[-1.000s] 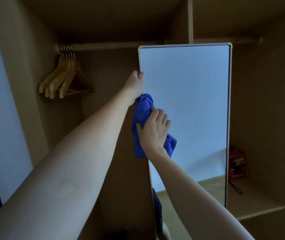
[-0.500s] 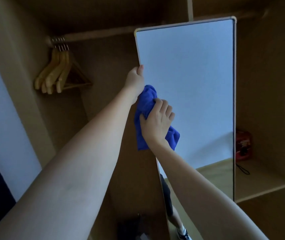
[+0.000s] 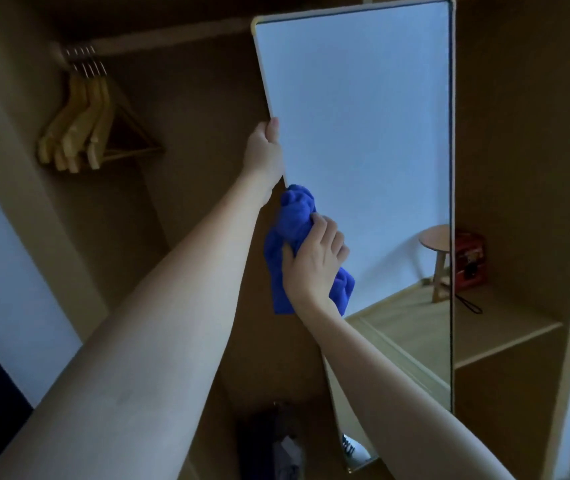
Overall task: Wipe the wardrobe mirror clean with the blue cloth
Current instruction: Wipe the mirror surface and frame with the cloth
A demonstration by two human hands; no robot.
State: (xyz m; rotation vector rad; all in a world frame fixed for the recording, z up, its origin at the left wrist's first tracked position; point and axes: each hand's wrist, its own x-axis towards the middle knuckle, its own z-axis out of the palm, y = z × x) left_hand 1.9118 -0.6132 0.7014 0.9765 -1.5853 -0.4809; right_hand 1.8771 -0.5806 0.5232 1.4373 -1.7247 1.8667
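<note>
The blue cloth (image 3: 292, 237) is bunched into a crumpled wad and is pressed against the left edge of the wardrobe mirror (image 3: 363, 133), roughly halfway down the glass, with one end sticking up above the knuckles and the other hanging below the wrist. It is gripped by the right hand (image 3: 313, 263), whose fingers are curled around the fabric with the thumb tucked against its left side. Just above the cloth, the left hand (image 3: 264, 152) is closed on the mirror's left frame edge, the thumb laid along the front rim while the other fingers are hidden behind the panel. Both bare forearms are stretched up from the lower part of the view. The mirror is a tall panel with a thin pale frame, standing upright inside the wardrobe; a plain pale wall is reflected in most of the glass, and a small round wooden stool (image 3: 436, 258) and a pale floor are seen in its lower part. To the left, a set of wooden hangers (image 3: 79, 126) is hung on a rail (image 3: 158, 41) beneath the top board. To the right of the mirror, a red box (image 3: 470, 259) is set on a wooden shelf (image 3: 505, 327), with a thin dark cord lying just in front of it. Dark, indistinct items are seen on the wardrobe floor below the arms.
</note>
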